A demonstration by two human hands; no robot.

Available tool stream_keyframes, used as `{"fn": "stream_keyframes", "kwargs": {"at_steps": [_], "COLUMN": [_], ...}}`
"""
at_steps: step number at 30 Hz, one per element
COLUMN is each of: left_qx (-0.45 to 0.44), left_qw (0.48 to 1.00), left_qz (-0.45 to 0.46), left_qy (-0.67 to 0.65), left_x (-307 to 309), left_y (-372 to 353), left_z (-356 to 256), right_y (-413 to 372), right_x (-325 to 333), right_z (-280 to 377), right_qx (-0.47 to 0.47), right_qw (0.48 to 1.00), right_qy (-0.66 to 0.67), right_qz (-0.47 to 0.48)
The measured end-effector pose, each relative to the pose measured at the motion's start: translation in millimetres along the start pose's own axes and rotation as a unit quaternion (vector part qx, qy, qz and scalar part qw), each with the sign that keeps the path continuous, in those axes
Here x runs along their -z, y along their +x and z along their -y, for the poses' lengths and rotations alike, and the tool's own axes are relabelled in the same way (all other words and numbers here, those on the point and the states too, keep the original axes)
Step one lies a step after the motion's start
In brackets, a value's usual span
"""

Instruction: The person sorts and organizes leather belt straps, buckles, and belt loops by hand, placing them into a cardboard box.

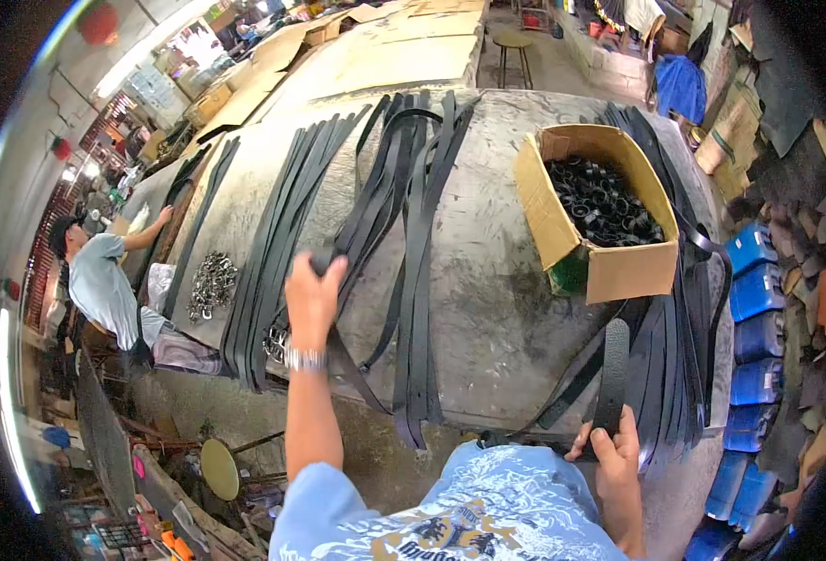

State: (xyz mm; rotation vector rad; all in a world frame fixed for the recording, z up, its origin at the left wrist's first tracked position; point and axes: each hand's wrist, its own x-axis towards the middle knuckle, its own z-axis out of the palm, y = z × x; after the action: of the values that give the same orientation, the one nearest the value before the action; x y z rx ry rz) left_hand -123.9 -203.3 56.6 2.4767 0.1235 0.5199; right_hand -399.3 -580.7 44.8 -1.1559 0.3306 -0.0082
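My left hand (315, 297), with a metal watch on its wrist, is closed around a dark strap at the left-centre of the table. In my right hand (614, 463), near the table's front edge, the rounded end of a black strap (611, 374) stands up between thumb and fingers. Long black straps (420, 280) lie in a bundle just right of my left hand. Another bundle of black straps (287, 215) is to its left. Beyond my right hand, a cardboard box (633, 271) holds many small black loops (605, 201), with more straps (661, 365) beside and below it.
Metal buckles (213, 285) lie in a pile on the worn table (488, 234). A co-worker (104, 280) sits at the left side, one arm over the table. Cardboard sheets (394, 65) cover the far end. Blue containers (757, 337) line the right side.
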Motion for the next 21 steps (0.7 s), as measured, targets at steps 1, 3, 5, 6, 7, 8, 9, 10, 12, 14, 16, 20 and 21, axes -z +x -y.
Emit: {"fn": "stream_keyframes", "kwargs": {"at_steps": [1, 3, 5, 6, 7, 8, 9, 10, 12, 14, 16, 20, 21], "left_qx": [-0.008, -0.104, -0.059, -0.189, -0.252, -0.194, -0.287, -0.235, -0.233, -0.038, 0.060, 0.100, 0.094], "left_qw": [1.000, 0.986, 0.983, 0.967, 0.962, 0.946, 0.894, 0.822, 0.674, 0.549, 0.578, 0.661, 0.678], "left_qz": [-0.012, -0.121, -0.087, -0.169, -0.093, 0.111, 0.220, 0.366, 0.487, 0.706, 0.676, 0.621, 0.604], "left_qy": [0.024, 0.054, 0.152, 0.034, -0.045, -0.233, -0.266, -0.369, -0.504, -0.445, -0.454, -0.410, -0.408], "left_x": [-4, -69, -66, -82, -82, -81, -83, -79, -81, -94, -123, -108, -102], "left_y": [27, 113, 112, 106, 82, 38, -12, -74, -167, -220, -268, -307, -311], "left_z": [-18, 48, -4, -14, -41, -69, -84, -107, -124, -120, -80, -27, -28], "right_y": [1, 0, -1, 9, 13, 19, 26, 35, 58, 87, 115, 178, 198], "right_x": [0, -3, -9, -12, -17, -22, -27, -32, -47, -60, -71, -103, -112], "right_z": [0, -1, 2, 9, 18, 23, 28, 34, 47, 57, 72, 99, 106], "right_qx": [0.003, 0.001, 0.022, 0.044, 0.059, 0.078, 0.098, 0.117, 0.133, 0.125, 0.164, 0.159, 0.177], "right_qw": [1.000, 1.000, 0.999, 0.997, 0.995, 0.993, 0.991, 0.989, 0.983, 0.984, 0.975, 0.971, 0.960], "right_qy": [-0.003, -0.010, -0.032, -0.043, -0.057, -0.058, -0.058, -0.059, -0.089, -0.082, -0.069, -0.011, -0.029], "right_qz": [0.005, 0.012, 0.033, 0.042, 0.053, 0.061, 0.067, 0.070, 0.087, 0.099, 0.132, 0.178, 0.217]}}
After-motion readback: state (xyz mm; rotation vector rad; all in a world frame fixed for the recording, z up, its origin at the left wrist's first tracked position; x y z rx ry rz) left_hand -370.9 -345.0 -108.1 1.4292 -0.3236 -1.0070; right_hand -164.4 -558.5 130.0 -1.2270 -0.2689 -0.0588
